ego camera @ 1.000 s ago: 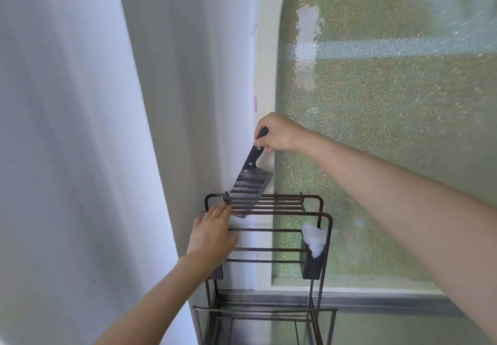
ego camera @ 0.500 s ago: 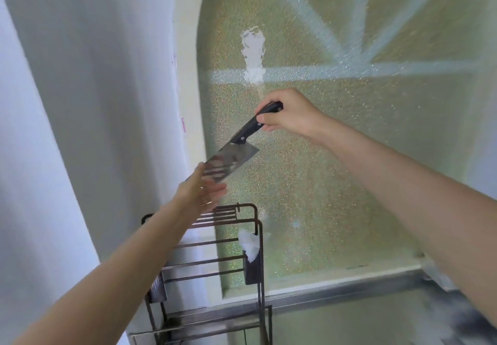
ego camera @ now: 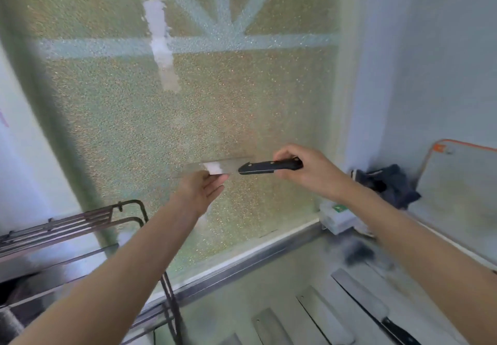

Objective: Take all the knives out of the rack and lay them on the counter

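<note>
In front of the frosted window pane [ego camera: 188, 119], you hold a cleaver [ego camera: 215, 167] level in mid-air, well above the counter [ego camera: 236, 299] and clear of the rack [ego camera: 80, 221]. Your right hand [ego camera: 309, 172] is wrapped around the black handle, fingers curled tight over it, with the blade pointing toward your left. Your left hand [ego camera: 199, 191] sits under the blade with the palm turned up and the fingers spread flat, their tips touching or nearly touching the steel; the blur makes it hard to say which. The dark wire rack stands at the lower left, its slotted top below and to the left of your left hand. On the counter at the lower right, several knives [ego camera: 360, 307] lie side by side, blades roughly parallel, one showing a black handle. A dark cloth [ego camera: 390, 183] and an orange-rimmed cutting board [ego camera: 457, 183] rest against the right wall.
</note>
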The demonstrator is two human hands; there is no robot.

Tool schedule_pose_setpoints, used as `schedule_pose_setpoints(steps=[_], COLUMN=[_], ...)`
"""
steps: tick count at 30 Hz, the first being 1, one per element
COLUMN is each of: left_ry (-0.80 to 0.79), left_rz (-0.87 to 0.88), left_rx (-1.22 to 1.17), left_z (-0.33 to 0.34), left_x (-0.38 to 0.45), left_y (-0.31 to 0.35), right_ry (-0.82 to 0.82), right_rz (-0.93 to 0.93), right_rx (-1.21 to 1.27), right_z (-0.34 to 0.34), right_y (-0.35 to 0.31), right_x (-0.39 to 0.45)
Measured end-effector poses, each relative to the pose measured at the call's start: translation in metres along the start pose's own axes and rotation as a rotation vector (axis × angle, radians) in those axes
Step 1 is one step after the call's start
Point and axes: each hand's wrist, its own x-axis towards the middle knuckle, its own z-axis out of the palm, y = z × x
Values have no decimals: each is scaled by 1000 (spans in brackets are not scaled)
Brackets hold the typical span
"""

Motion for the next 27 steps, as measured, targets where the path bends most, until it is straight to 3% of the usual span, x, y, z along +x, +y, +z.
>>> schedule_pose_setpoints(steps=[5, 9, 15, 21, 24, 27], left_ry=[-141, -226, -376, -411, -432, -625], left_rz=[3, -93, -222, -397, -360, -229], left_rx=[168, 240, 384, 462, 761, 1352], left_z=[74, 128, 193, 231, 225, 197], left_x=[2, 5, 2, -6, -21, -31], left_y=[-79, -154, -266, -347, -391, -443], right_ry=[39, 96, 136, 172, 172, 154], right_rz=[176, 397, 573, 758, 848, 939], right_rx=[-485, -455, -314, -264, -262, -261], right_z=[-15, -17, -20, -19, -13, -8], right_y=[77, 145, 228, 306, 344, 376], right_x=[-63, -125, -215, -271, -287, -296])
